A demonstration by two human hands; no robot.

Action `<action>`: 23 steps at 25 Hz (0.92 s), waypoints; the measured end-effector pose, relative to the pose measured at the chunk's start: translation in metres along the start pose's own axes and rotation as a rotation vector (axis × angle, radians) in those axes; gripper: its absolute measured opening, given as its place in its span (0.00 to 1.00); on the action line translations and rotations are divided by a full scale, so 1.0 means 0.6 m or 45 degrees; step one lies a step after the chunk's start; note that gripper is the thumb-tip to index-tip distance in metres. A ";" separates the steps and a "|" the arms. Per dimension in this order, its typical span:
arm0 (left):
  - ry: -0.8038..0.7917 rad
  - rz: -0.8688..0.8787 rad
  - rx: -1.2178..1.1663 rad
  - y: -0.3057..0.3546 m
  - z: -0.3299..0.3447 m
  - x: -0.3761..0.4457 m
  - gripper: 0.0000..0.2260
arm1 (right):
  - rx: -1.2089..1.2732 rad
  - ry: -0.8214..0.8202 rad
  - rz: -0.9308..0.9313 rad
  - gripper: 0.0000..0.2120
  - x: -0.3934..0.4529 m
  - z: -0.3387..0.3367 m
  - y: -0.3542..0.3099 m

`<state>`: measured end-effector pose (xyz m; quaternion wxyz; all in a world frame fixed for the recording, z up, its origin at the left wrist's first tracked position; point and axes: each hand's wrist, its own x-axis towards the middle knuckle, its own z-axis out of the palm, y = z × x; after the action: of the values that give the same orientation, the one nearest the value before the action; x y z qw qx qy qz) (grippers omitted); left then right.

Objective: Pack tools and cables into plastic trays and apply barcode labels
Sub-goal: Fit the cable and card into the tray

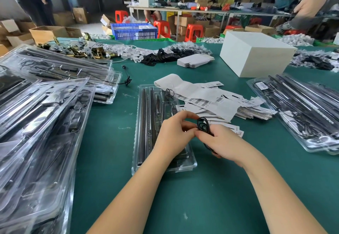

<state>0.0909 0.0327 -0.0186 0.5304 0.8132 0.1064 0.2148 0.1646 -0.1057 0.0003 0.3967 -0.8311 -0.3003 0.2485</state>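
Head cam, single view, wide-angle. Worn at head height, faces fwd and down over green worktop (pixel 229 188). Close range: both forearms enter from bottom edge, grip point near frame centre, slightly right. Beyond grip, far worktop edge, then room background w/ seated person (pixel 150 1). Edges show lens distortion. No 2nd view to overlap.
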 end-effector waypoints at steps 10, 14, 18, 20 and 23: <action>-0.059 0.053 0.335 0.002 -0.010 0.008 0.11 | -0.738 0.326 -0.027 0.16 0.023 0.010 0.006; 0.049 0.122 0.430 0.003 -0.007 0.007 0.09 | -0.809 0.363 -0.035 0.15 0.026 0.015 0.015; 0.110 0.017 0.211 -0.006 -0.012 0.009 0.11 | -0.344 0.441 -0.255 0.10 0.023 0.038 0.006; 0.042 -0.042 0.088 -0.010 -0.018 0.012 0.13 | -0.311 0.551 -0.316 0.11 0.026 0.053 0.002; -0.098 -0.081 -0.057 -0.010 -0.029 0.014 0.17 | -0.309 0.611 -0.326 0.12 0.033 0.065 0.000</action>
<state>0.0905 0.0530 -0.0160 0.5587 0.8050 0.1067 0.1688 0.1530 -0.0723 -0.0248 0.3822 -0.8628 -0.3279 -0.0450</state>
